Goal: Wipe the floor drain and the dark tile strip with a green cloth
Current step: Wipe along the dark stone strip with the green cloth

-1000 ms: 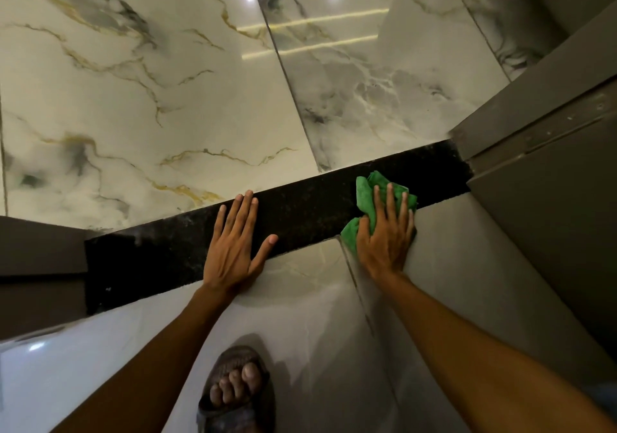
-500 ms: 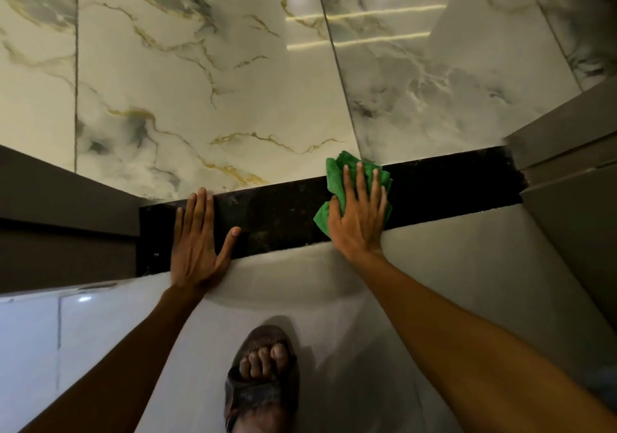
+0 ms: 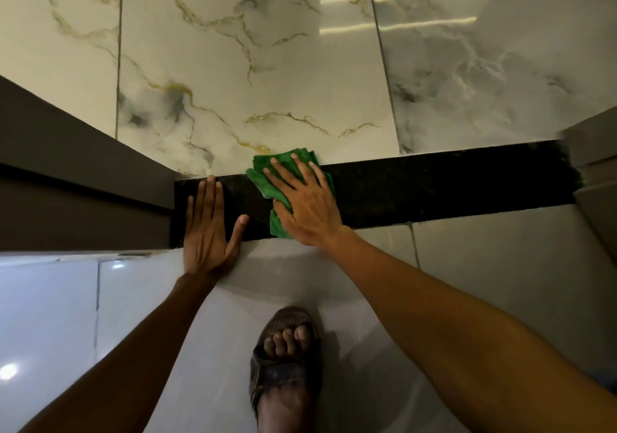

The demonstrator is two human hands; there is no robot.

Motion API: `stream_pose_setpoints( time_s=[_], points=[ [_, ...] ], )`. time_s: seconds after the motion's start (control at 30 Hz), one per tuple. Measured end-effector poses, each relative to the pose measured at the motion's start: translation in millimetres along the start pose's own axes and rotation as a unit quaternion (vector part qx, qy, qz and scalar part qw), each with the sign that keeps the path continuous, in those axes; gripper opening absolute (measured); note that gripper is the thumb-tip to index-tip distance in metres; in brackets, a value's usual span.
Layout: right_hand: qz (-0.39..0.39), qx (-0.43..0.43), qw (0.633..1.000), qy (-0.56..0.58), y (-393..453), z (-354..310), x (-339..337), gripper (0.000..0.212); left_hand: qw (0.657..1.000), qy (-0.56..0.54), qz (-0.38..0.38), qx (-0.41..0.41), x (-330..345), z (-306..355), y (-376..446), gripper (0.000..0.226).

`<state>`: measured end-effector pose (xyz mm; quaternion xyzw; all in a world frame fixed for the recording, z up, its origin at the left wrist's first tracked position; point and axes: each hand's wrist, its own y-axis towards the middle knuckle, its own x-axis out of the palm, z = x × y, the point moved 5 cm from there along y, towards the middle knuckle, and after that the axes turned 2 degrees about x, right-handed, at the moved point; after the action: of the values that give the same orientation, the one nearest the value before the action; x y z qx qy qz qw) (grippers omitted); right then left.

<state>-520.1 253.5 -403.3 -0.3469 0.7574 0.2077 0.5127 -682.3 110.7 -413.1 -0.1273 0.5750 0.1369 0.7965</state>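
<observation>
At far left, dull brown wall panel (image 3: pixel 66 179), meeting the floor in a corner. Just right of it, left hand (image 3: pixel 208 229): flat, palm down, fingers together and pointing away, thumb splayed right. Fingers on the left end of the black polished stone tile strip (image 3: pixel 450 185), heel of the palm on the pale grey glossy floor tile (image 3: pixel 484 265). Holding nothing; likely planted there as a prop for a crouched, forward-leaning body.

Near the thumb but apart from it, folded green fleecy cloth (image 3: pixel 263 179), lying across the strip, far corner lapping onto the white gold-veined marble tile (image 3: pixel 267 65) beyond. Right hand (image 3: pixel 305 200) spread flat on top, fingers fanned, pinning cloth to stone rather than gripping it; broad palm pressure suits a sliding wipe.

Further right, long stretch of strip bare, running to a grey door frame (image 3: pixel 594 165). Below centre, foot in dark brown sandal (image 3: pixel 283 362) on the grey tile.

Floor drain: not in view. Strip wipe judged under way, near its left end.
</observation>
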Motion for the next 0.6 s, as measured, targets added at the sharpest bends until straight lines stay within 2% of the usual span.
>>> stream_pose_setpoints(
  time_s=[0.13,0.3,0.4,0.6],
  points=[
    [-0.012,-0.105,0.994,-0.016,-20.1,3.7,-0.4,0.064,1.0,-0.004,0.001,0.005,-1.2,3.0,-0.8,0.097],
    [-0.018,-0.124,0.992,-0.007,-53.9,13.6,-2.1,0.062,1.0,-0.013,-0.004,0.027,2.5,11.5,-3.0,0.096],
    [0.008,-0.09,0.996,-0.004,-71.6,20.6,-4.2,0.06,0.999,-0.014,-0.017,0.041,7.8,20.9,-1.7,0.095],
    [0.083,0.037,0.996,-0.011,-104.0,41.4,-11.7,0.054,0.996,-0.034,-0.051,0.067,13.0,52.8,1.7,0.097]
  ],
)
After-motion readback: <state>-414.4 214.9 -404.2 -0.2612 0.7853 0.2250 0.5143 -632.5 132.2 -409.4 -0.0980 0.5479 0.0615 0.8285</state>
